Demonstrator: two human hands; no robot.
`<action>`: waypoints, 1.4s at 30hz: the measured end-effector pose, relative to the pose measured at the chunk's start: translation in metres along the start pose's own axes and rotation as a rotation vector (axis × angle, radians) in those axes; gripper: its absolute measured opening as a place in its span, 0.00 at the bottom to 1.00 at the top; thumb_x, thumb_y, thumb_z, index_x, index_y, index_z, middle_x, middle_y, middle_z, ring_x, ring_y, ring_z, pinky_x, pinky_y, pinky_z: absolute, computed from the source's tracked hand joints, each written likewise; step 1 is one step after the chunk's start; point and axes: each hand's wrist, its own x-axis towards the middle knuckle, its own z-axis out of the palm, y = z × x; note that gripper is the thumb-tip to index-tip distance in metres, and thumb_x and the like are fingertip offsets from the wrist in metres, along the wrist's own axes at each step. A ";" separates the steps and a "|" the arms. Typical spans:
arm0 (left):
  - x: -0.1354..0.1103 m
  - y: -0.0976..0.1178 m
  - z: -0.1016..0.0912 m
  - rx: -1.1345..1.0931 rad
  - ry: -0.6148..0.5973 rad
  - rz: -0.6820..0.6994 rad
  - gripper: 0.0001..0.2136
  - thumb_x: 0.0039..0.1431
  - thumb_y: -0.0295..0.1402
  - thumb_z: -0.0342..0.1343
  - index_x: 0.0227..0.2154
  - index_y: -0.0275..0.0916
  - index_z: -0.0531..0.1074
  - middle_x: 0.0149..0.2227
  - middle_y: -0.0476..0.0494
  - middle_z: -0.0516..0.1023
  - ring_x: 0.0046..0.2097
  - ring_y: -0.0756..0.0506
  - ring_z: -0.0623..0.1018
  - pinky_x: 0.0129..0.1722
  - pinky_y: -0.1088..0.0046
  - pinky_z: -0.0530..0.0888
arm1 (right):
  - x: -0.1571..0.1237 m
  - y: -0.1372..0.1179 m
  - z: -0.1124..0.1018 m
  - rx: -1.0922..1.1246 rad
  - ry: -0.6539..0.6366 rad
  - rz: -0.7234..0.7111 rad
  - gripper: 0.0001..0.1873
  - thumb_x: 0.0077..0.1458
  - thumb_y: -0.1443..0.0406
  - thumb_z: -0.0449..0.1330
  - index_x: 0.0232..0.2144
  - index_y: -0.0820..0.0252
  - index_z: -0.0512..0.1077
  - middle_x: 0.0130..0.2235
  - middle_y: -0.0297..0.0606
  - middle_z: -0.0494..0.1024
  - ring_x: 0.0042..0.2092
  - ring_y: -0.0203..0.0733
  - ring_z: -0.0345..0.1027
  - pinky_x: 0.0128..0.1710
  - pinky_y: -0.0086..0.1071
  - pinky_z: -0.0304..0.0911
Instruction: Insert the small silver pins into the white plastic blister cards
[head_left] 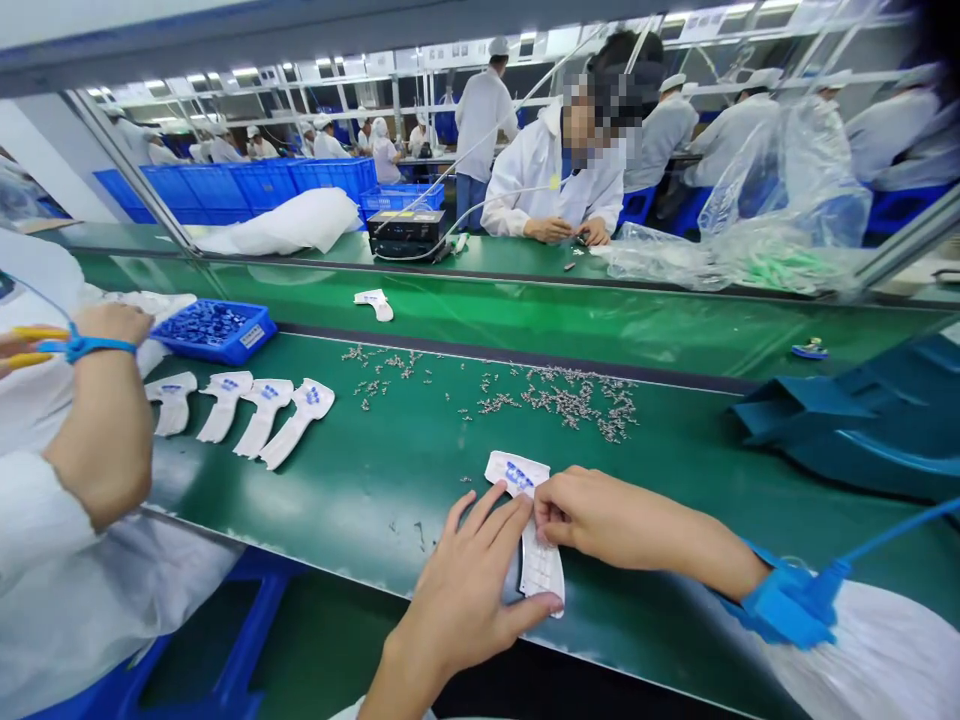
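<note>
A white gun-shaped plastic shell half (541, 575) lies on the green bench in front of me, with small blue pieces at its wide upper end. My left hand (469, 575) rests on it with fingers stretched out over its left edge and the thumb low across the handle part. My right hand (592, 515) is closed in a pinch over the shell's middle; whatever sits between those fingertips is hidden. Beyond both hands, many tiny metal pieces (566, 395) are scattered loose on the bench, too small to name surely.
Several similar white shells (300, 425) lie in a row at left, near a blue tray (251, 340) of small blue parts. A co-worker's arm (112, 420) reaches in there. One more shell (375, 303) lies across the dark strip. A teal bin (862, 420) stands at right.
</note>
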 end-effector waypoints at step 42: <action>0.015 -0.026 -0.028 0.295 0.303 -0.282 0.12 0.68 0.28 0.49 0.50 0.41 0.74 0.43 0.41 0.77 0.43 0.38 0.74 0.41 0.58 0.72 | -0.019 0.001 -0.004 0.022 0.170 0.259 0.09 0.65 0.64 0.48 0.38 0.51 0.68 0.32 0.34 0.75 0.32 0.44 0.64 0.29 0.33 0.49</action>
